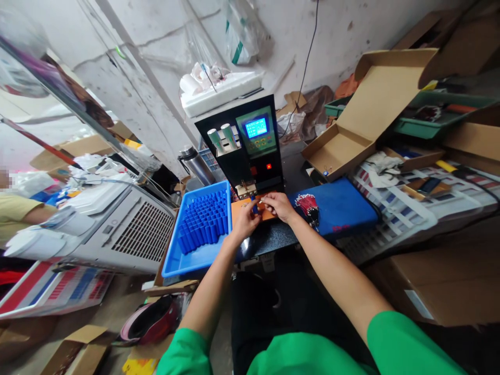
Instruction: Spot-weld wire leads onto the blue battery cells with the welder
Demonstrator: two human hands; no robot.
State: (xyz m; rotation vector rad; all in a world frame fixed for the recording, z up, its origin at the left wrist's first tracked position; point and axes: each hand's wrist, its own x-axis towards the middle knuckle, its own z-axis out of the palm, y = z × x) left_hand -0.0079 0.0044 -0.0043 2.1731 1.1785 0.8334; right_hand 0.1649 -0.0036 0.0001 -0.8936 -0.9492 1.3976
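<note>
My left hand is closed on a blue cylindrical cell, held upright at the front of a spot welder with a lit display. Just beside it, the fingers of my right hand are pinched together near the cell's top; a small pale tip shows at them, too small to name. Both hands are over an orange board under the welder's electrodes. To the left, a blue tray holds many upright blue cells. A bundle of red and black wires lies to the right.
The wires lie on a blue padded surface. A steel flask stands behind the tray. At the right are an open cardboard box and a white plastic crate. A grey air cooler and another person's arm are at the left.
</note>
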